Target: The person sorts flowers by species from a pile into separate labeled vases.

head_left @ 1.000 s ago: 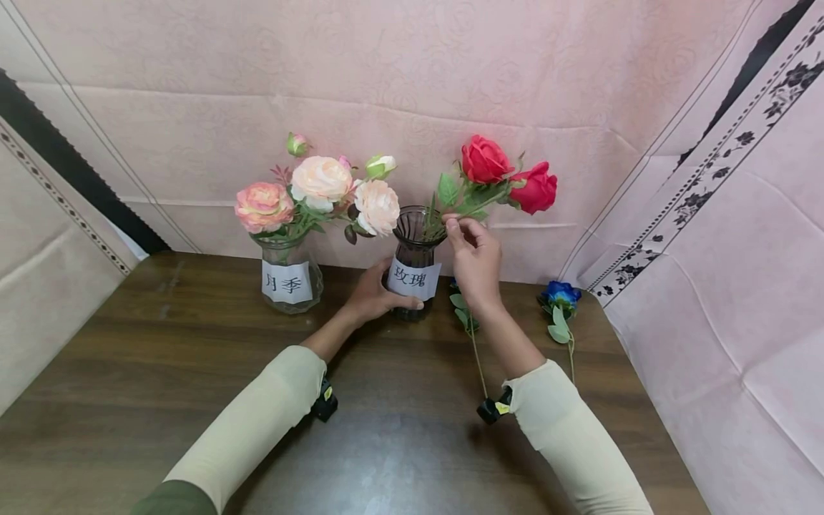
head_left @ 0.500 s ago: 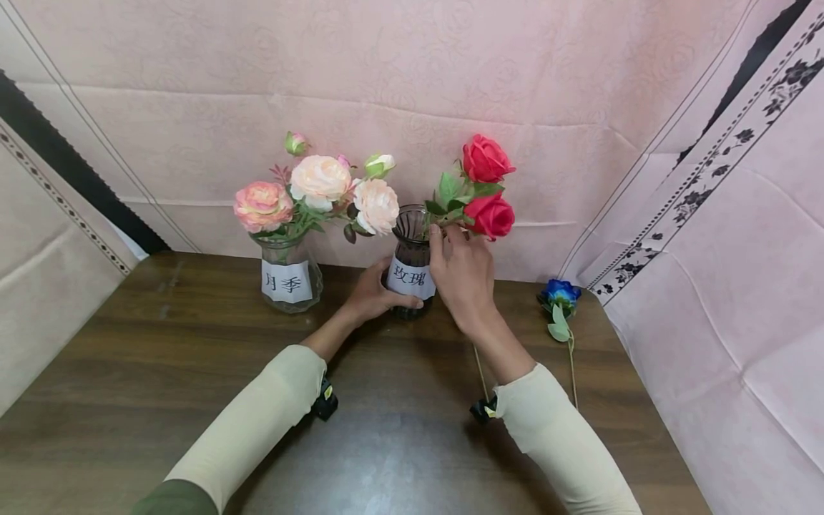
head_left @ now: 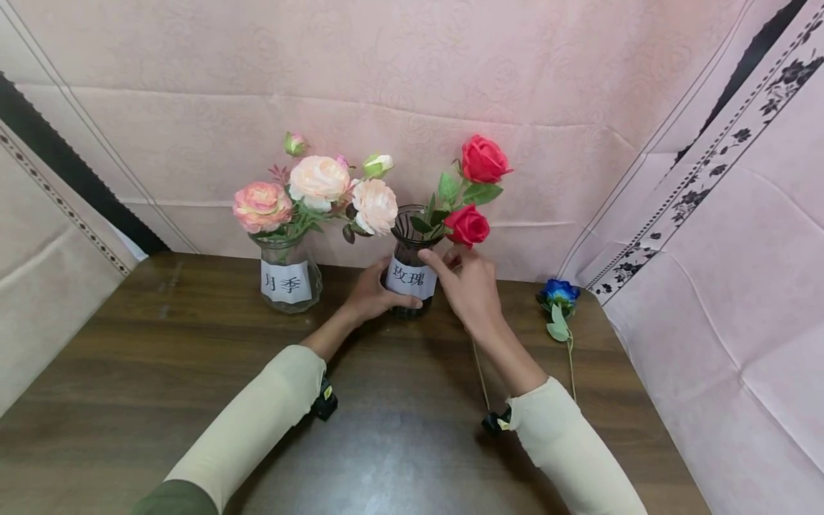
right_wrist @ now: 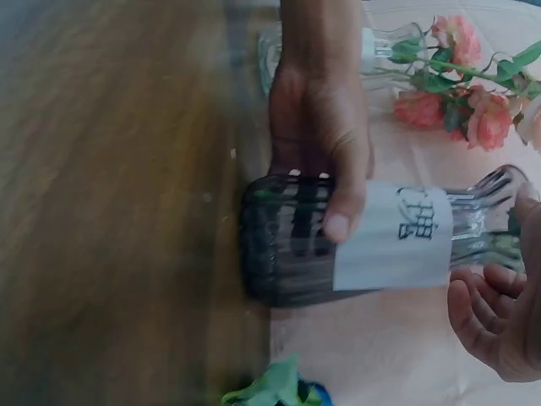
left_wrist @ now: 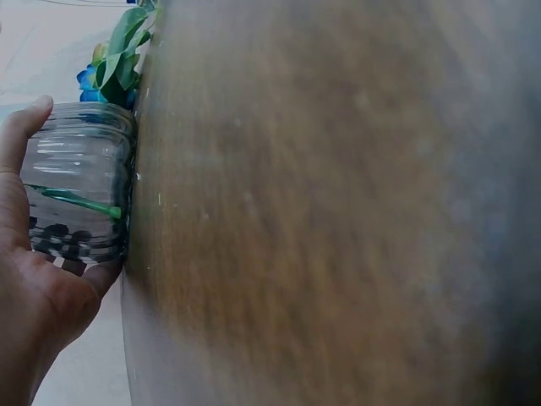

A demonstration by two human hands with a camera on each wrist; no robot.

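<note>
A dark ribbed glass vase (head_left: pixel 407 249) with a white label (head_left: pixel 412 277) stands near the table's back edge. My left hand (head_left: pixel 375 293) grips its lower body, the thumb across the front, as the right wrist view shows. Two red roses lean right out of its mouth, an upper red rose (head_left: pixel 485 159) and a lower red rose (head_left: pixel 468 225). Below the lower bloom is my right hand (head_left: pixel 471 286), thumb by the vase's neck and fingers loosely bent with nothing seen between them. A green stem end (left_wrist: pixel 80 200) shows through the glass in the left wrist view.
Left of it, a clear labelled vase (head_left: pixel 309 282) holds pink and cream flowers (head_left: pixel 320 179). A blue rose (head_left: pixel 560 293) lies on the table (head_left: pixel 386 400) at the right. Another thin stem (head_left: pixel 479 372) runs under my right forearm. A pink cloth (head_left: pixel 399 64) hangs behind.
The lower red rose has swung left and down toward the vase. My right hand has let go of its stem and dropped below the bloom. The left hand keeps its grip.
</note>
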